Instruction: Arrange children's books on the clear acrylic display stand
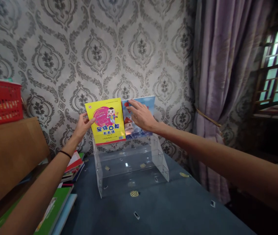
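Observation:
A clear acrylic tiered rack (160,158) stands on the table. On its top tier, a yellow workbook (107,132) with a cartoon child on the cover leans side by side with a blue book (139,130). My left hand (83,125) grips the yellow workbook's left edge, thumb on the cover and the other fingers partly hidden behind. Across the blue book's front lies my right hand (141,116), its fingers stretched toward that book's upper left corner. It covers part of the cover picture. The rack's lower tiers show through the clear plastic.
Several books (62,209) lie stacked at the lower left, with more books (74,166) behind them. A red plastic basket (2,102) sits on a brown wooden piece (14,147) at left. Patterned wallpaper rises behind the blue-covered table (168,209); a purple curtain (217,81) hangs right.

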The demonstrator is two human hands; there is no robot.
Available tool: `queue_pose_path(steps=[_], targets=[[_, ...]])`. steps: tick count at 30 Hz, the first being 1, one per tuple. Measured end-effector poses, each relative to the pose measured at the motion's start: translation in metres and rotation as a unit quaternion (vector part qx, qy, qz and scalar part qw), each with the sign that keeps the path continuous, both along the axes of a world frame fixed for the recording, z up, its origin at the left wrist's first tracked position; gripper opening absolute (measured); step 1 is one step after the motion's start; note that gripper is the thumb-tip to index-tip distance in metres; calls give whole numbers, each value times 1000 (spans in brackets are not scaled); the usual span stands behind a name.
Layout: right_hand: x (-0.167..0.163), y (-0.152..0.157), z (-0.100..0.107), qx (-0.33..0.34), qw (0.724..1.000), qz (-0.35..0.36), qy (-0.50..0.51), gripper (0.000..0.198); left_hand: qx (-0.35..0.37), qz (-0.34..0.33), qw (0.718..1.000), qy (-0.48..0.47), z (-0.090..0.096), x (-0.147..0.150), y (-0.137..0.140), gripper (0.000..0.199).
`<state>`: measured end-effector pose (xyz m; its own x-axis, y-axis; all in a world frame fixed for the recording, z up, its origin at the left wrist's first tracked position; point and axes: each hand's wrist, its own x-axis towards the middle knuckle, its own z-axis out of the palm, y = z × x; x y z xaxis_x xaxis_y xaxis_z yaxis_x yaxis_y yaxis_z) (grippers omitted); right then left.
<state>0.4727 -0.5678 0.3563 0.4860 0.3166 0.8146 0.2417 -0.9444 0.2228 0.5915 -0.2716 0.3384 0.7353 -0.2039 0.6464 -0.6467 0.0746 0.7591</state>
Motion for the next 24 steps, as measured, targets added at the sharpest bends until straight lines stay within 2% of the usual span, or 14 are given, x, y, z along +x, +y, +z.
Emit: queue_pose_path(steps=[6,13,16,18,20,22,24], targets=[[-1,-1,-5,6,1000,6,9,43,-8,32,999,-6,-3,-7,8,76],[-4,-8,-12,13,1000,24,15,42,11,85,996,-37,-17,-9,22,72],[-7,-10,-12,23,999,28,15,44,12,140,986,-86,-22,-20,23,64],[-10,-13,-12,28,999,35,14,44,9,186,974,-129,-22,-38,20,54],[-14,-14,-17,34,998,49,10,42,21,196,965,-172,-17,-68,13,41],[-19,-11,-28,40,996,74,9,38,76,133,965,-213,-12,-109,4,25],[-27,-1,-52,45,992,114,20,35,179,9,948,-264,-11,-160,-4,13]])
